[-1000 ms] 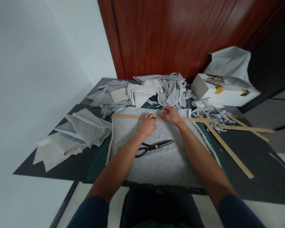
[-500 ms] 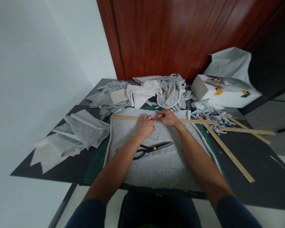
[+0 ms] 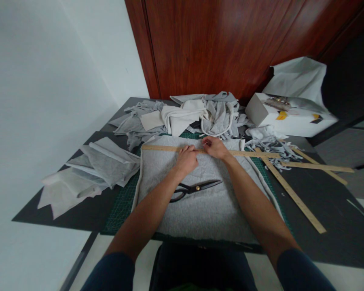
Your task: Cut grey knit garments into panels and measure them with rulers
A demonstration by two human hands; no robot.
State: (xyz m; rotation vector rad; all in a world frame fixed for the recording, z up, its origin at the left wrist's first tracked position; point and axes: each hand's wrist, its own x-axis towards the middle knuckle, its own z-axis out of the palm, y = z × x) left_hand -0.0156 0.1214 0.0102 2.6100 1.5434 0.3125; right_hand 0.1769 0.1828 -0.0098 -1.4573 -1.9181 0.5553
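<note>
A grey fabric panel (image 3: 197, 220) with pale bound edges lies flat on a green cutting mat (image 3: 121, 212). Across its upper part runs a long wooden ruler (image 3: 160, 149). My left hand (image 3: 187, 159) presses down on the ruler near its middle, fingers laid out over it. Just to the right, my right hand (image 3: 214, 147) is closed in a pinch at the ruler's upper edge; the small thing in its fingertips is too small to make out. Black-handled scissors (image 3: 197, 188) rest on the fabric below my hands, their handles partly behind my left forearm.
Crumpled grey and white cloth (image 3: 185, 115) is heaped along the back. Folded pieces (image 3: 106, 161) lie at left. On the right are fabric scraps (image 3: 268, 141), another wooden ruler (image 3: 294, 194) set diagonally, crossed wooden strips (image 3: 318, 166) and a white box (image 3: 291, 117).
My right hand has shifted slightly up, its pinched fingertips now just above the ruler. My left hand, the ruler and the scissors keep their places on the fabric.
</note>
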